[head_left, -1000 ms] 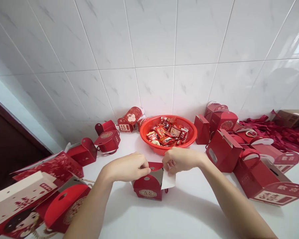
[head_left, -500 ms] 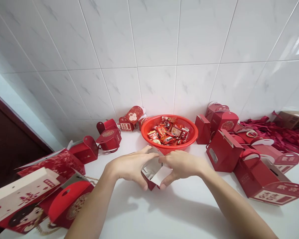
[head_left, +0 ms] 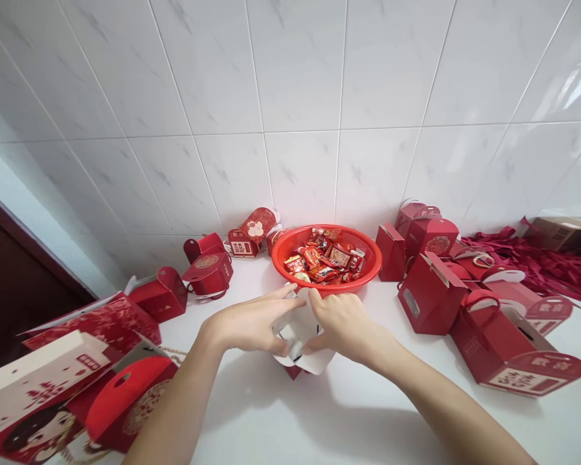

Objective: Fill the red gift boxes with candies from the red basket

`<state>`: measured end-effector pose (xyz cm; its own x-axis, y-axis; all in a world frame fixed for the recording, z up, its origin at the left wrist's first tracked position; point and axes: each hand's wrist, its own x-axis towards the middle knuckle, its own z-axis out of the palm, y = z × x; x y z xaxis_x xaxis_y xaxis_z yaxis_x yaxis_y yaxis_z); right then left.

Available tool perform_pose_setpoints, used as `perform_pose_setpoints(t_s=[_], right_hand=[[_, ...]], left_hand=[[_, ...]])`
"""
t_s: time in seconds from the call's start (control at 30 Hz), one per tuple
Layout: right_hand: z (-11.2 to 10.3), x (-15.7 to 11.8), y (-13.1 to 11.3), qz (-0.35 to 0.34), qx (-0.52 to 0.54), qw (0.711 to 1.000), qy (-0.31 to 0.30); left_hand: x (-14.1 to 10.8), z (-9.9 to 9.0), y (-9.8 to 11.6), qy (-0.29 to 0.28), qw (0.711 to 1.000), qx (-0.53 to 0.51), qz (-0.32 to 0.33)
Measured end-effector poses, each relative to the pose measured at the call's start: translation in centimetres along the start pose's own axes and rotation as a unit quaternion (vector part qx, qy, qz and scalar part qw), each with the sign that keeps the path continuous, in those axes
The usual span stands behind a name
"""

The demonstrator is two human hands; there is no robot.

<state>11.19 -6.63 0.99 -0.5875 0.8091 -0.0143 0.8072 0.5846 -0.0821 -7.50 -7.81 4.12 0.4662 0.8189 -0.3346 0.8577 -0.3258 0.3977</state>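
Between my hands is a small red gift box (head_left: 314, 363) with a white inside, its flaps spread at the top. My left hand (head_left: 252, 323) grips the box's left side, the thumb at the near rim and the fingers at the far side. My right hand (head_left: 343, 323) holds the right side, with its thumb and fingers at the flaps. Just beyond the box stands a red plastic basket (head_left: 277, 268) with wrapped sweets (head_left: 326, 258) in it. Parts of the box are hidden behind my fingers.
Several red gift boxes (head_left: 430, 294) stand on the right of the white table (head_left: 368, 426), with dark red ribbons (head_left: 552, 258) and a cardboard box (head_left: 569, 232) behind. More red boxes (head_left: 210, 271) line the left. A tiled wall (head_left: 300, 168) closes the back.
The near flap of the gift box has folded outward, and its white inside shows more. My right thumb has moved left, into the opening. The view has shifted slightly.
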Motion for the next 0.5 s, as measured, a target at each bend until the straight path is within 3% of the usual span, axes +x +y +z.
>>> perform_pose_setpoints(t_s=[0.17,0.27,0.5], right_hand=[[-0.8,-0.5,0.0,0.01,-0.005,0.998,-0.056],[-1.1,-0.3,0.2,-0.003,0.005,0.996,-0.091],[-0.8,0.2,0.9,-0.016,0.005,0.991,-0.133]], left_hand=[[-0.3,0.0,0.5,0.04,0.996,0.052,-0.055],[-0.5,-0.4,0.4,0.023,0.996,0.049,-0.068],[0.0,-1.9,-1.6,-0.028,1.0,0.002,0.004]])
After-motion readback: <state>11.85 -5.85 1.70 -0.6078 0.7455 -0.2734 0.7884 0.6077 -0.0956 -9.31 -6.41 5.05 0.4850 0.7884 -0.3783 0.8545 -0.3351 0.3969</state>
